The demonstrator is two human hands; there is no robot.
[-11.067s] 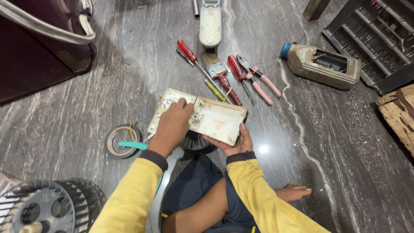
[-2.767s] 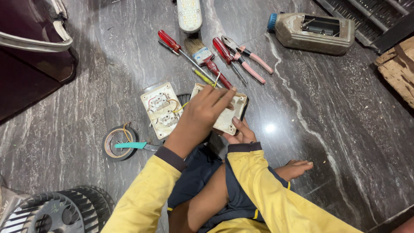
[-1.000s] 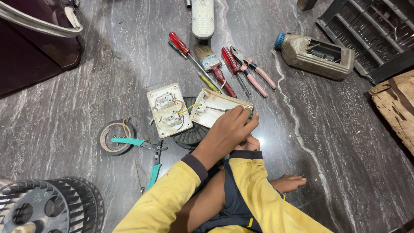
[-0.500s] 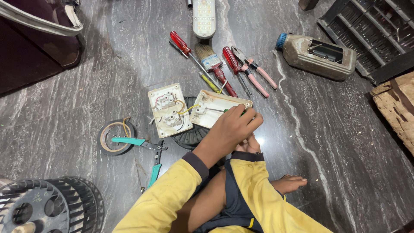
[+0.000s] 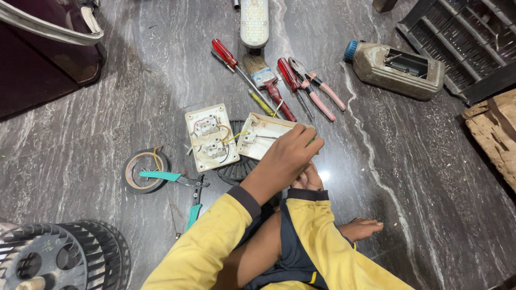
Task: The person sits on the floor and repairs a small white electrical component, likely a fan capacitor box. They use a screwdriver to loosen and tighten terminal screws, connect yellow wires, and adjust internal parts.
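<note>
Two cream plastic switch plates (image 5: 210, 137)

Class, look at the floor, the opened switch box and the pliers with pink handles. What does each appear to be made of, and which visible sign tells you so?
Floor: likely polished stone, grey with pale veins and a glossy reflection.
Switch box: seemingly cream moulded plastic, matt and dirt-stained.
Pliers: dull grey metal jaws; pink handles look rubber- or plastic-coated.

Left hand (image 5: 282, 161) reaching forward with fingers curled, right hand (image 5: 307, 178) tucked beneath
</note>
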